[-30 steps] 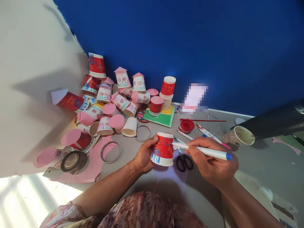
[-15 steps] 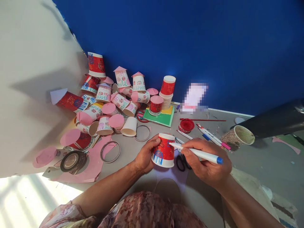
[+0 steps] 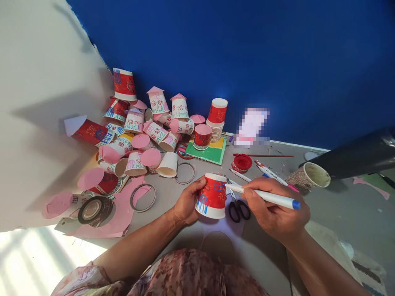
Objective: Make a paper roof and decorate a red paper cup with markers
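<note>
My left hand (image 3: 189,204) grips a red paper cup (image 3: 212,195) with white bands, held upside down over the table. Blue marker lines form an arched shape low on its left side and a small window shape near its top. A white marker with a blue end (image 3: 271,198) is held in my right hand (image 3: 277,213), its tip at the cup's upper right edge. Black-handled scissors (image 3: 239,211) lie behind and between the hands, on a pale purple sheet (image 3: 222,230).
Decorated cups with pink paper tops (image 3: 142,142) are piled at the left, by tape rolls (image 3: 92,209). A stack of cups (image 3: 217,111) stands on a green board (image 3: 212,155). Several markers (image 3: 271,172), red tape (image 3: 242,163) and a patterned cup (image 3: 311,176) are at the right.
My right hand and the marker have moved right and slightly down. More blue lines of the window shape show on the cup, which has turned slightly. More of the scissors is visible.
</note>
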Demonstrator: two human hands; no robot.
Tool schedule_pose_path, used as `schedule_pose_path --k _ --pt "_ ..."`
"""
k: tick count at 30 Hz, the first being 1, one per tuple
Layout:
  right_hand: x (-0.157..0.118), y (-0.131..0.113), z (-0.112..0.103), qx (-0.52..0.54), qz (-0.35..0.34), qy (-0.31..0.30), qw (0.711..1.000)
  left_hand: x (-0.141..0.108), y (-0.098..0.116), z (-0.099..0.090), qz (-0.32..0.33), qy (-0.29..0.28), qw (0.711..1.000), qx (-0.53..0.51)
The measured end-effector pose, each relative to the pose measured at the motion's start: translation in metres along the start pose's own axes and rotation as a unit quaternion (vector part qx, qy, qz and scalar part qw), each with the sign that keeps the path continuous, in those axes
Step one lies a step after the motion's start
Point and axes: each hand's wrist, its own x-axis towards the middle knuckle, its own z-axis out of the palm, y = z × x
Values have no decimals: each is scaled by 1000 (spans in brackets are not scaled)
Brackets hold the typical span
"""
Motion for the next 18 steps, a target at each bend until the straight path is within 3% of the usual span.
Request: schedule_pose_path --k 6,11,18 --pt "1 -1 1 9 -6 8 1000 1 0 5 11 33 999 -8" --pt "1 4 2 7 -34 4 999 1 0 8 16 19 1000 -8" --pt "1 2 2 17 -20 -15 1000 1 -1 5 26 23 999 6"
